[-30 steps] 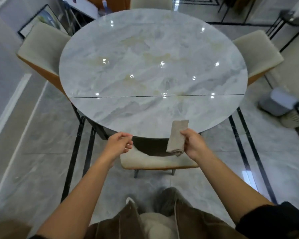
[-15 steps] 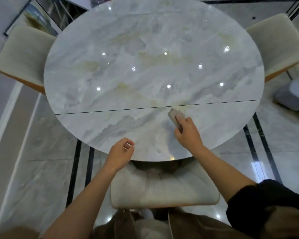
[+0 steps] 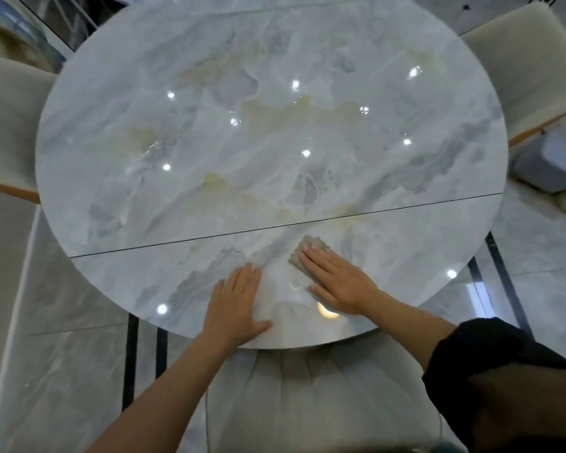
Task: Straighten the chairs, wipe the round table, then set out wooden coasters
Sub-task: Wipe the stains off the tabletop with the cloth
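Right hand flat, palm down, fingers straight and close together, pressing on a folded grey-beige cloth. Left hand flat too, fingers straight and together, thumb out to the side, palm on bare stone just beside the right hand, clear of the cloth.

Seen from above, looking down past both forearms. Filling most of the view, a round worktop of glossy pale grey marble with yellowish veins, dotted with bright reflections of lights. Across it, a thin dark seam, running left to right and rising a little toward the right. Both hands on the near side of that seam, close to the near edge.

Below the worktop, a pale tiled floor with dark stripes. Around the worktop, three cream padded chairs: near chair under the forearms, left chair at the left edge, right chair at the upper right. On the floor at the right, a grey boxy object, too blurred to name. On the right arm, a black sleeve, ending well short of the wrist. Smallest, the cloth: right of centre, its far edge just short of the seam, mostly hidden under the fingers.
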